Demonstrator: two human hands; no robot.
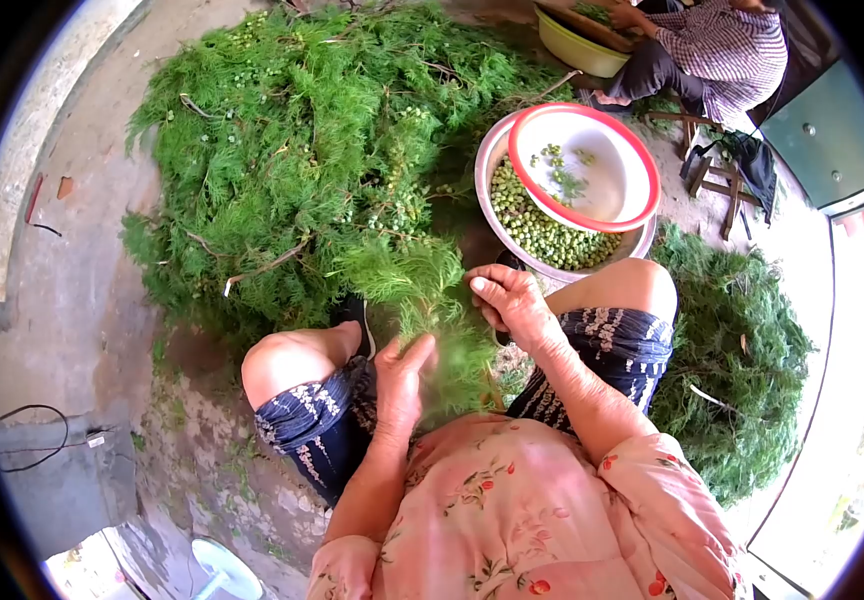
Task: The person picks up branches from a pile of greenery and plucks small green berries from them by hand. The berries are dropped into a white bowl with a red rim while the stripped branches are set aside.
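While fingers [418, 353] hold it, the sprig [415, 290] points forward.

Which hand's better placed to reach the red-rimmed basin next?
Right, probably. The right hand is nearer the red-rimmed basin, at the green sprig's basin-side edge. The left hand is farther off, on the sprig's other side, and appears to be gripping it.

No legible text, labels, brands, numbers or signs anywhere in view.
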